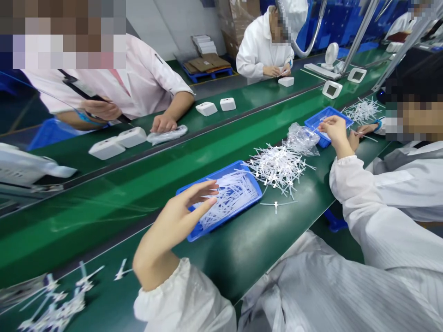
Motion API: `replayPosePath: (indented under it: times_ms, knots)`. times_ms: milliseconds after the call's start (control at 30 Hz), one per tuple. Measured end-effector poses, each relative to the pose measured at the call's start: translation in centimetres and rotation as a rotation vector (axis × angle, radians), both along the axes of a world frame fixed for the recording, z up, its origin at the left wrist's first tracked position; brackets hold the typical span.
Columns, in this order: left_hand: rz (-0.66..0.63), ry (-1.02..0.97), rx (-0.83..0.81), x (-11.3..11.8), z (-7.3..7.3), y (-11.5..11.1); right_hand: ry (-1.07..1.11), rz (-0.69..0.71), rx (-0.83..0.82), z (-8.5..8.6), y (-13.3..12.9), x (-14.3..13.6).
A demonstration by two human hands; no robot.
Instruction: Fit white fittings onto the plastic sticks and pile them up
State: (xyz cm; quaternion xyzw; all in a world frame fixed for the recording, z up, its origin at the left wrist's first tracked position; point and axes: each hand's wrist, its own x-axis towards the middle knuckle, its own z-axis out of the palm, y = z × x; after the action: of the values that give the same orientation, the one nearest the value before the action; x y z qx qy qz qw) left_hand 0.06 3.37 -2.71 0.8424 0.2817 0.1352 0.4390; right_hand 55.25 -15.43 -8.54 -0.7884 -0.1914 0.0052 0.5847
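Note:
My left hand (173, 219) reaches over a blue tray (225, 216) of thin white tube pieces (230, 191). Its thumb and fingers are apart, and nothing shows between them. Farther along the bench, my right hand (335, 131) is raised above the near edge of a second blue tray (323, 142). Its fingertips are drawn together; anything held there is too small to make out. Between the trays lies a heap of white T-shaped connectors with thin tubes (277, 167). One single tube assembly (276, 204) rests in front of this heap.
A crumpled clear bag (302, 138) touches the far tray. More tube assemblies (64, 306) lie at lower left and another pile (363, 109) at right. Across the green belt (138, 193), co-workers handle white devices (131, 137). A person's hand (368, 129) is close to my right hand.

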Motion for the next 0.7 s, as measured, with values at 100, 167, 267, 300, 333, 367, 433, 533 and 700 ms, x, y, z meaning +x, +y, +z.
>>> replayPosePath:
  times_ms: [100,167,267,300,333,367,433,533,700]
  knots:
    - [-0.025,0.021,0.001,0.0,0.1,-0.1,0.024,-0.001,-0.122,-1.3,-0.6,-0.3]
    - [-0.018,0.020,0.006,-0.1,0.1,-0.1,0.008,-0.027,-0.166,-1.7,-1.1,-0.3]
    - [-0.001,0.003,0.016,-0.6,0.2,-0.1,-0.049,-0.099,-0.236,-1.6,-1.9,-0.1]
    - [0.008,-0.003,0.015,-0.8,0.2,-0.1,-0.073,-0.122,-0.254,-1.5,-2.1,-0.1]
    - [0.016,-0.007,0.013,-1.0,0.3,0.0,-0.095,-0.140,-0.268,-1.4,-2.2,0.0]
    - [0.026,-0.008,0.010,-1.1,0.3,-0.1,-0.118,-0.152,-0.284,-1.3,-2.4,-0.1]
    - [0.046,-0.002,0.006,-1.5,0.4,-0.1,-0.172,-0.159,-0.337,-1.2,-2.5,-0.4]
    - [0.061,0.003,0.002,-1.8,0.4,0.0,-0.300,-0.199,-0.421,-1.1,-2.5,-1.1]
    - [0.070,-0.026,-0.017,-2.2,0.0,0.4,-0.308,-0.240,-0.460,-1.0,-2.2,-2.1]
